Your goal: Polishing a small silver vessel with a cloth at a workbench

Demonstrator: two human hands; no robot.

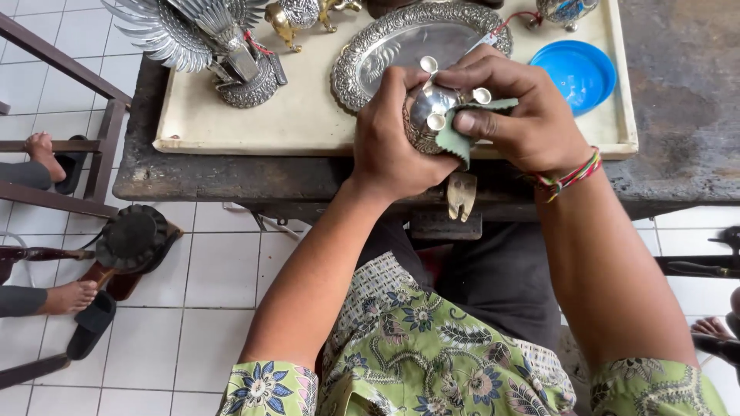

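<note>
I observe the left hand [393, 146] clasped around a small embossed silver bowl [426, 115], held underside-up above the workbench's front edge [231, 181]. The right hand [524, 115] pinches a green cloth [455, 137] against the bowl between its ball feet. Behind, on the cream tray [301, 123], lie an oval silver platter [408, 42], a silver bird figure [200, 38] and a blue lid [574, 73].

Two hands [462, 123] — one blue lid [574, 71].
</note>
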